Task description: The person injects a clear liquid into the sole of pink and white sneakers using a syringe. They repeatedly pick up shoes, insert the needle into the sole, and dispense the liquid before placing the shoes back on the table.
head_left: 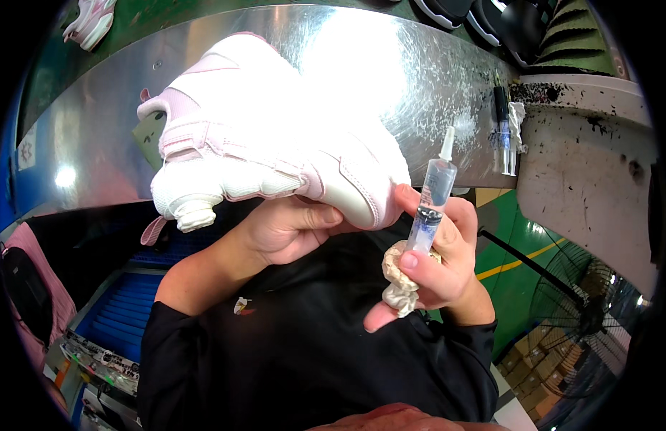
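My left hand [293, 226] grips a white and pink sneaker [254, 161] from below, its thumb pressed along the side near the toe. White crumpled stuffing [195, 210] bulges from the shoe's opening. Glare washes out much of its far side. My right hand [451, 262] is closed round a clear plastic syringe [432, 197], nozzle pointing up, with some bluish colour in its lower barrel. A crumpled off-white wad [401, 280] is tucked in the same hand. The right fingertips are by the shoe's toe; whether they touch it I cannot tell.
A shiny metal bench [95, 144] stretches beyond the shoe. At its right lie a second syringe [506, 147] and a stained pale panel [584, 151]. Dark shoes [484, 21] are at the far right, another pink-white shoe [90, 23] far left. A black fan [581, 309] stands at right.
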`<state>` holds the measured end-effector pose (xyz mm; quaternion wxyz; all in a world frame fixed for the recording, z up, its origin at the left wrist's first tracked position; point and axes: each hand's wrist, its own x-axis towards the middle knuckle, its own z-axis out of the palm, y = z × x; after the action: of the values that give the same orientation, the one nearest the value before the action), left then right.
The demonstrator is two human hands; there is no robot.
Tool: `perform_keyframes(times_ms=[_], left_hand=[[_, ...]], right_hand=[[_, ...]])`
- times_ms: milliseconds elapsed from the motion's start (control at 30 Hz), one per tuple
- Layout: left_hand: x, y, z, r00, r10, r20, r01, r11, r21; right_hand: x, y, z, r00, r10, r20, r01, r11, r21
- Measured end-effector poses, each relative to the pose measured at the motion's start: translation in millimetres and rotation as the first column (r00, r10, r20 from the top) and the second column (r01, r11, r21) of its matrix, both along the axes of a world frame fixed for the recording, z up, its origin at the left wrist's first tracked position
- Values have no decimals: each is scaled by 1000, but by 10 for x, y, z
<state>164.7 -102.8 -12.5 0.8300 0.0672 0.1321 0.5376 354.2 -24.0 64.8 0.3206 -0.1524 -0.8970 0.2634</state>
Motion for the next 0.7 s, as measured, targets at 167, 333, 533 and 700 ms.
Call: perform_keyframes(times_ms=[167,333,533,700], left_hand=[[15,-1,-29,1000,8,-3,-7,1000,25],[-8,-10,-61,1000,15,-10,-15,999,47],[13,72,-22,999,16,-34,-16,1000,18],[25,13,-41,996,29,-80,-28,1000,8]], right_hand=[[49,-59,34,999,-34,43,26,985,169],[255,-181,-19,982,-73,-172,43,985,-167],[98,-130,-401,897,-269,-351,-153,556,-817],[141,-189,-323,853,-280,-440,-310,406,-860]])
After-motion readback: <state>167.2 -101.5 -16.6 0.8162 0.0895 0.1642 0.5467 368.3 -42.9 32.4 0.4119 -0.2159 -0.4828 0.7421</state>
